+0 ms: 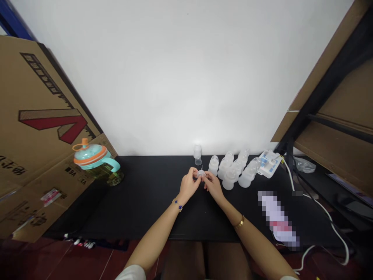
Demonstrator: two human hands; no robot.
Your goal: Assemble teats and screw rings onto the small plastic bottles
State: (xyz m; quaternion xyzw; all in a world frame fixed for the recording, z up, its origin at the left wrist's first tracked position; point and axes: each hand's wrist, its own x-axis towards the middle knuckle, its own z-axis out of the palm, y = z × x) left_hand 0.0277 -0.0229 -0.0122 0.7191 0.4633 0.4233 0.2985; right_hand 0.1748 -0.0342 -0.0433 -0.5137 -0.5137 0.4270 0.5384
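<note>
Between my two hands, over the black table, is a small translucent round piece (201,174) with a thin upright tip. My left hand (189,185) pinches its left side, and my right hand (212,186) grips its right side with bent fingers. Just behind them, a small clear bottle (197,151) stands by the wall with a clear domed part (198,161) in front of it. Right of my hands stand several frosted bottles with clear domed caps (229,177), grouped closely together.
A large green-and-orange jug (97,161) stands at the left beside cardboard boxes (43,116). On the right of the black table (145,194) lie a white-and-blue package (268,163), a blurred-out flat object (278,219) and a white cable (326,214).
</note>
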